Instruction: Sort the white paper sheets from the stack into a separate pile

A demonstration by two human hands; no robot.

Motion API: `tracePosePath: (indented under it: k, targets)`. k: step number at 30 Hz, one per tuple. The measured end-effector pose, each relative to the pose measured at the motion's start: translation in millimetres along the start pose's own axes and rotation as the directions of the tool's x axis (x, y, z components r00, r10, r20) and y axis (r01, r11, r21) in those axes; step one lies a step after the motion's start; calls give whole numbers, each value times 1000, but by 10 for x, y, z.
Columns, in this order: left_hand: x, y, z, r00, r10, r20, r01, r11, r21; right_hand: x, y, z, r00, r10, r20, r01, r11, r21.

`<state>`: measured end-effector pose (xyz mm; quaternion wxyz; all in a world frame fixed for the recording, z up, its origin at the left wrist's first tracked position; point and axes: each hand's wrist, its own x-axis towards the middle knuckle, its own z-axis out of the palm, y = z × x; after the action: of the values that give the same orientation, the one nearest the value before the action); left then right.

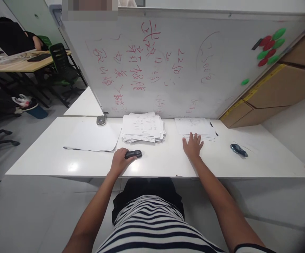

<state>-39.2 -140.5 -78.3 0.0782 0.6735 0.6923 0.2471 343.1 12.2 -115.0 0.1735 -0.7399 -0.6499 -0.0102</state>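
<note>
My left hand (120,161) is closed around the near end of a small black stapler (134,154) that rests on the white table (168,163). My right hand (193,145) lies flat with its fingers spread, fingertips touching the near edge of a few printed sheets (194,127). A thicker stack of printed papers (143,127) sits between the two hands, farther back. A large blank sheet (94,137) lies to the left of my left hand.
A whiteboard (184,63) with red writing and coloured magnets stands along the table's far edge. A dark blue object (238,150) lies at the right, a small round metal thing (101,120) at the back left. Another person sits at a wooden desk (15,63) far left.
</note>
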Motion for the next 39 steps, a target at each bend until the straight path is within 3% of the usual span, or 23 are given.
tracePosePath:
  k: [4,7,10,13,14,16,19,27,35,39]
  targets:
    - [-8,-5,16,1000,5,-20,-5,1000,0,-25,24,-13,994,-74,-78,79,996,51]
    - [-16,-19,35,999,10,-44,-10,1000,-6,-86,-161,-74,961,-228,-153,253,953,168]
    - [-34,-31,44,998,20,-54,-21,1000,-22,-174,-620,-183,885,-436,-165,466,831,303]
    - [-60,-29,42,998,21,-60,-23,999,-30,-219,-1178,-273,751,-652,-103,645,691,325]
    - [-68,-25,39,998,19,-61,-21,999,-28,-216,-1333,-287,729,-682,-65,664,680,311]
    - [-81,-17,34,998,17,-61,-19,1000,-17,-193,-1551,-289,719,-693,51,661,704,259]
    - [-90,-9,28,998,18,-57,-17,1000,7,-167,-1654,-252,727,-660,189,635,751,181]
    - [-85,-10,16,998,25,-52,-25,1000,2,-243,-1612,-285,698,-708,105,701,706,101]
    - [-89,14,1,999,11,-44,-11,1000,-11,-183,-1598,-385,738,-641,209,596,765,242]
    - [-87,17,-7,999,7,-41,-8,1000,-21,-158,-1595,-393,735,-648,200,612,760,217]
